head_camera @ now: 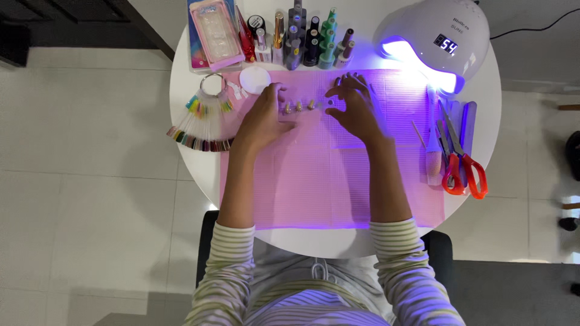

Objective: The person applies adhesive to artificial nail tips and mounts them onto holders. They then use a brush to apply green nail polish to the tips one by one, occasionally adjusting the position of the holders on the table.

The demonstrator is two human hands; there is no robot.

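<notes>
A flat pink rectangular package (212, 33) was seen behind the left hand (264, 118) and right hand (355, 110), fingers spread loosely beside three small nail tips (299, 106).

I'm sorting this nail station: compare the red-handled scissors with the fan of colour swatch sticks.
The red-handled scissors lie right of the pink mat, closed, among other tools; the fan of colour swatch sticks lies left of it, spread open on a ring. The scissors are one metal tool; the fan is many multicoloured sticks. Neither hand touches either; both rest on the round white table.
</notes>
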